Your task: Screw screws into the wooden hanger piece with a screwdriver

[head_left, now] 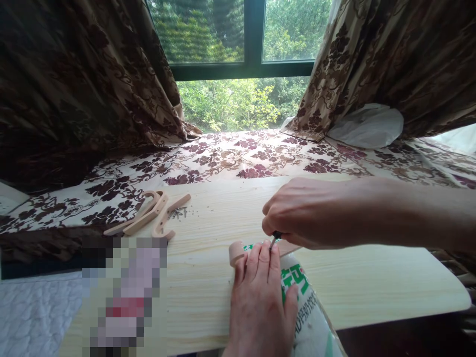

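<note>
My right hand (293, 213) is closed round the dark handle of a screwdriver (275, 238), its metal shaft pointing down between the fingertips of my other hand. My left hand (260, 297) presses palm down, fingers stretched forward, on a curved wooden piece (237, 252). The piece's rounded end shows left of my fingers, and part of its flat length shows under my right hand. Beneath it lies a white package (314, 322) with green and black printing. Where the screwdriver's tip meets the wood is hidden by my fingers.
A pale wooden board (201, 277) carries everything. At its back left lie several curved wooden pieces (148, 213) beside a small pile of screws (178, 213). Behind are a floral cloth (241, 153), patterned curtains and a window. A white plastic bag (368, 125) rests at the back right.
</note>
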`<state>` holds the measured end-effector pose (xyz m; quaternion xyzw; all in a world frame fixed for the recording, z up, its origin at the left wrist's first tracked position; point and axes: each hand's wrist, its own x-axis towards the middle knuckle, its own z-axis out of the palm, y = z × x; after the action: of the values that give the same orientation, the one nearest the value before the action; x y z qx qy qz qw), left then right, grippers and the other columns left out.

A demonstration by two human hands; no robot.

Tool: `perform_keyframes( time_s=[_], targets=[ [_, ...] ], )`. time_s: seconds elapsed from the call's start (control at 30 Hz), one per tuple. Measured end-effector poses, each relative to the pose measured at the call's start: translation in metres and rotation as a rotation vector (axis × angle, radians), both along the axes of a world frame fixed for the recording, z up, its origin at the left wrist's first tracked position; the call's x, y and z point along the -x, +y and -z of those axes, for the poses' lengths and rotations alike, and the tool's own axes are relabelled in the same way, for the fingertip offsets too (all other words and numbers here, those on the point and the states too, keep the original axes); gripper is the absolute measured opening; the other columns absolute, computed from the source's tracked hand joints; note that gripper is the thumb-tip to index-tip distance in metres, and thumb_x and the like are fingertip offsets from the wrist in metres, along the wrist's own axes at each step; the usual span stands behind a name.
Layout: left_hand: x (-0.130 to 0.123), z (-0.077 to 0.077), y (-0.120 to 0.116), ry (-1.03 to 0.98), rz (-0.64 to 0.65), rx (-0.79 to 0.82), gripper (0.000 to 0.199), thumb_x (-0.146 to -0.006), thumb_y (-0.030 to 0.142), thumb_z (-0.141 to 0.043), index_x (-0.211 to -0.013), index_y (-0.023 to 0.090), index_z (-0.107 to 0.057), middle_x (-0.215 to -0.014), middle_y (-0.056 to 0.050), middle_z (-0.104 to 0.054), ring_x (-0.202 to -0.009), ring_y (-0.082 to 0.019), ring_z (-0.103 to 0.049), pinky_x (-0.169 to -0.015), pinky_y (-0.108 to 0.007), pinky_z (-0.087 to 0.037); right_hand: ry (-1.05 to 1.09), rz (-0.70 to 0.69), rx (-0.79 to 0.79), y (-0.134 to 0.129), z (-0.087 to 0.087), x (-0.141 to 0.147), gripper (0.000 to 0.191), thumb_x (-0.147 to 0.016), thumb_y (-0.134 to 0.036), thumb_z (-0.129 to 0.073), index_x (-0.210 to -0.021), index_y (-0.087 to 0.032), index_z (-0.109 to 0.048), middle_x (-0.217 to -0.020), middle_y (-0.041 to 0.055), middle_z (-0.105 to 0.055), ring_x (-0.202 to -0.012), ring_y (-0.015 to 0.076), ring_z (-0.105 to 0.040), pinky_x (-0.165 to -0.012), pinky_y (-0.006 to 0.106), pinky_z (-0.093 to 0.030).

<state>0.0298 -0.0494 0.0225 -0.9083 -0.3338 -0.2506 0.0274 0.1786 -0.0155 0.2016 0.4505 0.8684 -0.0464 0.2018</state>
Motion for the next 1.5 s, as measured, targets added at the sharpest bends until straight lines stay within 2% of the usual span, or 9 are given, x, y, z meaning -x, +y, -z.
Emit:
perform_keyframes(
  time_s=[0.2,0.4,0.53,0.7,0.87,1.0,1.1,1.23,1.5],
  targets=[
    [-0.002,-0.002,-0.001,0.001,-0.005,0.007,0.049,-0.09,0.043,-0.036,-0.122,0.012,-0.056,-0.125,-0.008,-0.059,-0.117,-0.026,-0.052,-0.096,-0.044,-0.042,-0.023,0.014,-0.001,-0.004,0.003,0.006,0.017,-0.074,-0.003,-0.054,-0.066,-0.017,-0.058,-0.059,0.0,-0.054,-0.046,0.0098,-0.032,-0.046,0.027,-0.022],
    [-0.002,0.0,0.0,0.026,0.001,0.005,0.05,-0.09,0.043,-0.035,-0.125,0.012,-0.053,-0.124,-0.009,-0.06,-0.118,-0.026,-0.051,-0.096,-0.044,-0.043,0.007,0.114,-0.029,0.0,0.005,0.003,0.009,-0.075,-0.019,-0.059,-0.068,-0.017,-0.064,-0.05,-0.0005,-0.049,-0.043,0.0094,-0.027,-0.046,0.027,-0.02],
    [-0.001,-0.003,0.0,0.034,-0.004,0.002,0.05,-0.09,0.044,-0.036,-0.124,0.012,-0.054,-0.129,-0.007,-0.056,-0.118,-0.026,-0.052,-0.095,-0.043,-0.043,-0.068,0.068,-0.006,-0.005,-0.003,0.004,0.014,-0.073,-0.008,-0.057,-0.077,-0.018,-0.066,-0.06,0.0019,-0.058,-0.046,0.0109,-0.037,-0.046,0.028,-0.02],
    [-0.002,-0.006,-0.001,0.007,-0.01,0.005,0.048,-0.089,0.043,-0.039,-0.122,0.013,-0.056,-0.126,-0.005,-0.059,-0.114,-0.025,-0.054,-0.095,-0.042,-0.043,-0.03,0.006,0.018,-0.004,0.0,0.007,0.019,-0.07,-0.001,-0.053,-0.069,-0.018,-0.062,-0.056,-0.0002,-0.055,-0.044,0.0101,-0.034,-0.045,0.028,-0.021],
    [-0.003,-0.002,-0.001,-0.009,-0.013,-0.001,0.049,-0.089,0.043,-0.037,-0.123,0.013,-0.055,-0.124,-0.006,-0.06,-0.117,-0.024,-0.052,-0.096,-0.042,-0.041,0.032,0.062,0.018,0.005,0.01,0.002,0.013,-0.073,-0.012,-0.055,-0.065,-0.016,-0.064,-0.052,0.0002,-0.052,-0.043,0.0096,-0.029,-0.044,0.027,-0.022],
    [-0.002,0.0,-0.001,-0.007,-0.008,-0.021,0.05,-0.091,0.044,-0.035,-0.124,0.012,-0.054,-0.126,-0.006,-0.059,-0.119,-0.023,-0.051,-0.097,-0.041,-0.039,0.035,0.122,0.045,0.006,0.007,-0.001,0.012,-0.076,-0.022,-0.057,-0.073,-0.016,-0.068,-0.061,0.0031,-0.058,-0.047,0.0106,-0.036,-0.046,0.026,-0.023],
    [-0.001,0.0,-0.001,-0.007,-0.005,-0.032,0.05,-0.091,0.043,-0.035,-0.124,0.012,-0.054,-0.129,-0.006,-0.056,-0.119,-0.023,-0.05,-0.097,-0.041,-0.039,-0.019,0.099,0.04,0.002,0.001,0.0,0.008,-0.073,-0.014,-0.061,-0.078,-0.017,-0.067,-0.066,0.0029,-0.061,-0.05,0.0113,-0.04,-0.047,0.027,-0.024],
    [-0.001,-0.001,-0.001,-0.012,-0.006,-0.019,0.049,-0.091,0.043,-0.035,-0.123,0.013,-0.055,-0.128,-0.005,-0.057,-0.119,-0.024,-0.051,-0.097,-0.041,-0.04,-0.013,0.019,0.029,-0.001,0.002,0.003,0.018,-0.069,-0.001,-0.055,-0.066,-0.018,-0.061,-0.059,-0.001,-0.056,-0.047,0.0098,-0.037,-0.046,0.027,-0.023],
    [-0.003,0.003,-0.001,-0.032,-0.006,-0.023,0.049,-0.092,0.043,-0.031,-0.122,0.012,-0.055,-0.122,-0.007,-0.061,-0.118,-0.025,-0.051,-0.098,-0.043,-0.04,0.033,0.128,0.057,0.007,0.012,-0.001,0.014,-0.077,-0.021,-0.055,-0.072,-0.017,-0.067,-0.056,0.0017,-0.055,-0.045,0.0111,-0.033,-0.047,0.029,-0.023]
  ],
)
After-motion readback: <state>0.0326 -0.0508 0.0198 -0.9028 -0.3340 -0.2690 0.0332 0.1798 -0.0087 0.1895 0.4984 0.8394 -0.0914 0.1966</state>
